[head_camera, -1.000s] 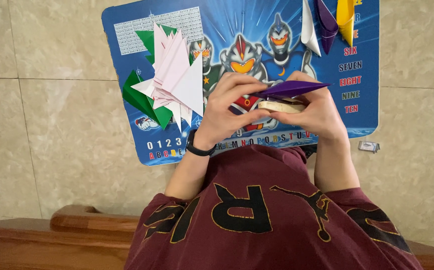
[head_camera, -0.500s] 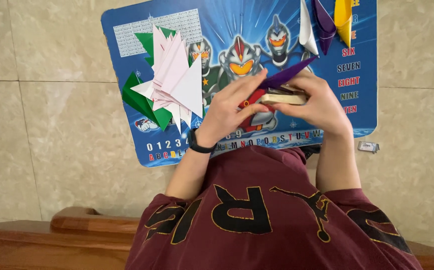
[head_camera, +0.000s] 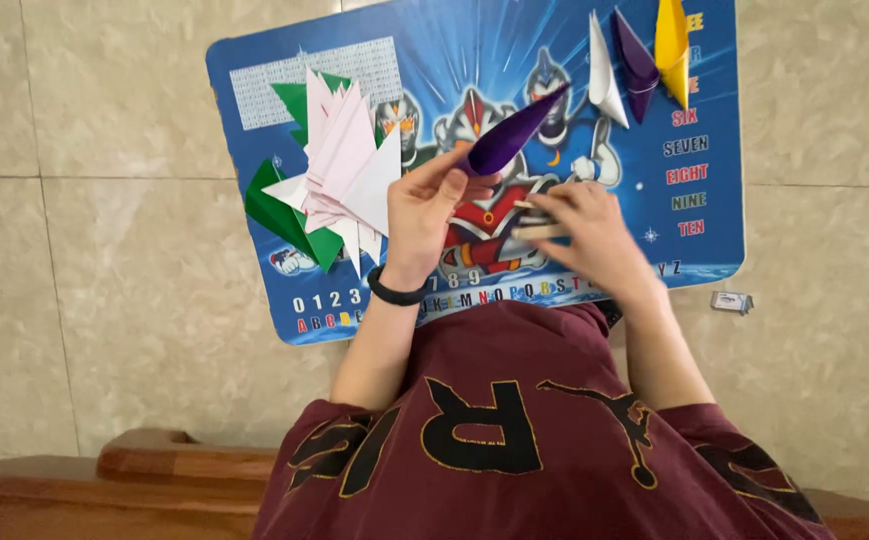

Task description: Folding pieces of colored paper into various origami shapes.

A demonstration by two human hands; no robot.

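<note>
My left hand (head_camera: pixel 430 215), with a black band (head_camera: pixel 395 292) at the wrist, pinches a purple folded paper cone (head_camera: pixel 510 135) by its lower end; the tip points up and to the right. My right hand (head_camera: pixel 595 240) is just to the right of it, apart from the cone, with its fingers closed on a small flat beige thing (head_camera: pixel 535 225) that is blurred. Both hands hover over a blue picture mat (head_camera: pixel 515 50) that lies on the tiled floor.
A pile of white, pink and green folded papers (head_camera: pixel 340 175) lies on the mat's left half. White (head_camera: pixel 603 75), purple (head_camera: pixel 638 60) and yellow (head_camera: pixel 671 45) folded shapes lie at its top right. A small wrapper-like thing (head_camera: pixel 732 301) lies right of the mat. A wooden edge (head_camera: pixel 155 465) runs along the bottom left.
The purple paper was held flat between both hands. Now my left hand alone holds it, tilted upward, and my right hand has drawn away with the beige thing.
</note>
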